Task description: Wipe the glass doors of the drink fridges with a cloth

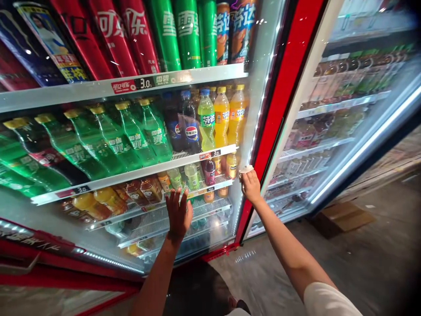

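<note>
My left hand (178, 213) lies flat with fingers spread against the glass door (108, 245) of a red drinks cooler, low down in front of the wire shelves. My right hand (250, 185) is closed around a small white wad, perhaps a cloth or tissue (246, 169), pressed to the glass near the door's right edge beside the red frame (279, 109). Behind the glass stand green, orange and dark soda bottles (210, 118) and tall cans on the top shelf.
A second cooler with a glass door (345, 123) stands to the right, holding rows of bottles. A flat cardboard box (340, 216) lies on the grey floor in front of it. My shoe shows at the bottom edge.
</note>
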Motion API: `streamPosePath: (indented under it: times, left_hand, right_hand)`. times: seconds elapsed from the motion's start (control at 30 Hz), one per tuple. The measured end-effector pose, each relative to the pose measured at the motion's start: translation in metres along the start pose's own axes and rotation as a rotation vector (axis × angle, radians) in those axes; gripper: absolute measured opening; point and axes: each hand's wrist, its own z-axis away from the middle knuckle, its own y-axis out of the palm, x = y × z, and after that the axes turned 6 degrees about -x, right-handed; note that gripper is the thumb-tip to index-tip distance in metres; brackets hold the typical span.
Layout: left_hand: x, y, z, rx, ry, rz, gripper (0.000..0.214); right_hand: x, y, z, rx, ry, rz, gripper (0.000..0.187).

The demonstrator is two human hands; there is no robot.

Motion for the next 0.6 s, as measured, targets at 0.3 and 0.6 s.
streamPosePath:
  times: [0.3, 0.6]
  left_hand:
    - [0.030, -0.026, 0.012, 0.010, 0.013, -0.080, 0.058]
    - [0.099, -0.080, 0.025, 0.009, 0.001, -0.163, 0.059]
  right_hand:
    - [0.087, 0.032, 0.015, -0.222, 0.352, 0.015, 0.069]
    - [0.244, 0.068, 0.027, -0.085, 0.124, -0.107, 0.072]
